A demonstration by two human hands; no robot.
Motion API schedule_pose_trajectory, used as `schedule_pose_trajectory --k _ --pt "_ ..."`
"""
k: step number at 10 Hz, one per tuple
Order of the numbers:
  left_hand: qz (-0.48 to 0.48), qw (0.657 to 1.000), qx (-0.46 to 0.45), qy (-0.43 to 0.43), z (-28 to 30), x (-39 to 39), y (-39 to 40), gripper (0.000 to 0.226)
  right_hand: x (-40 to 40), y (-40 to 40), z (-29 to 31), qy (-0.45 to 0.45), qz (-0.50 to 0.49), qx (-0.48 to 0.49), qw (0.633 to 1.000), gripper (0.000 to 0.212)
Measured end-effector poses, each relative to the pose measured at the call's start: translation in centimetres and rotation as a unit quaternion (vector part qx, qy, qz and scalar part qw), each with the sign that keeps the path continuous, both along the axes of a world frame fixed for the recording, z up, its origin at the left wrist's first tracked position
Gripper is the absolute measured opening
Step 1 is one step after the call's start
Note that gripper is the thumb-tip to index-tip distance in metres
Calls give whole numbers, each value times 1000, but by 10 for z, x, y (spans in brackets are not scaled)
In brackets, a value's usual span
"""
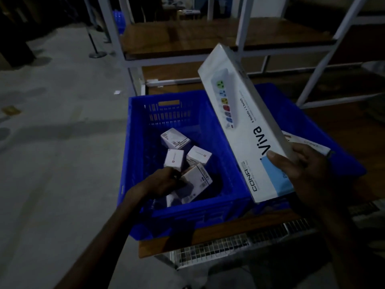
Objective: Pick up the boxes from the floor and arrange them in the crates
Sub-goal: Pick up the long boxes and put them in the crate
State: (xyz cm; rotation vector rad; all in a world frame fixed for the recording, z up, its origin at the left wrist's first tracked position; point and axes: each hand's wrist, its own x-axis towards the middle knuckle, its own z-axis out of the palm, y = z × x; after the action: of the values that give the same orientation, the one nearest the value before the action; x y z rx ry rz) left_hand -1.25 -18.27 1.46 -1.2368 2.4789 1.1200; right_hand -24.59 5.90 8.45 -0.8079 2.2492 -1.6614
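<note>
A blue crate (208,211) stands on a low wooden shelf and holds several small white boxes (174,159). My left hand (160,184) reaches down into it and grips one small white box (195,182) near the front. My right hand (300,165) holds the lower end of a long white power-strip box (243,117), tilted upward above the gap between this crate and a second blue crate (308,126) to the right. Another long white box (306,142) lies in that second crate, mostly hidden.
White metal shelving with wooden boards (208,38) rises behind the crates. The grey floor (62,142) spreads to the left, with a small scrap of paper (117,92) on it. A wire-mesh panel (229,249) sits under the shelf's front edge.
</note>
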Motion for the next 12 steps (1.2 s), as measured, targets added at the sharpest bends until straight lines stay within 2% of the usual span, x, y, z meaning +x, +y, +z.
schedule_pose_trajectory --k 1,2,3,4,5,6,7,8,9,10,11,12 --pt "16 999 -27 -25 -2 0 -4 54 4 3 5 -1 3 1 1000 35" --pt "-23 979 -193 -57 2 0 4 69 3 7 4 5 -5 6 1000 36" --pt "48 967 -248 25 12 -15 15 66 -6 13 2 19 -22 15 999 31" --pt "66 966 -224 107 19 -37 27 66 -21 18 13 29 -47 35 998 38" --pt "65 958 -221 170 23 -61 46 50 -49 22 22 64 -59 60 994 40" --pt "52 944 -234 225 26 -87 65 43 -81 24 30 74 -108 102 986 56" --pt "48 928 -257 266 31 -115 78 41 -113 27 39 58 -117 116 985 76" --pt "35 918 -242 313 39 -145 92 33 -147 28 46 32 -92 140 985 70" --pt "17 909 -228 348 43 -168 105 24 -179 23 48 16 -43 175 984 55" --pt "8 904 -234 358 40 -184 117 19 -205 14 54 -8 24 212 977 40" --pt "12 901 -239 362 33 -193 128 21 -227 0 57 5 66 246 967 31" --pt "28 901 -236 363 29 -201 137 15 -246 -21 52 37 87 262 960 50"
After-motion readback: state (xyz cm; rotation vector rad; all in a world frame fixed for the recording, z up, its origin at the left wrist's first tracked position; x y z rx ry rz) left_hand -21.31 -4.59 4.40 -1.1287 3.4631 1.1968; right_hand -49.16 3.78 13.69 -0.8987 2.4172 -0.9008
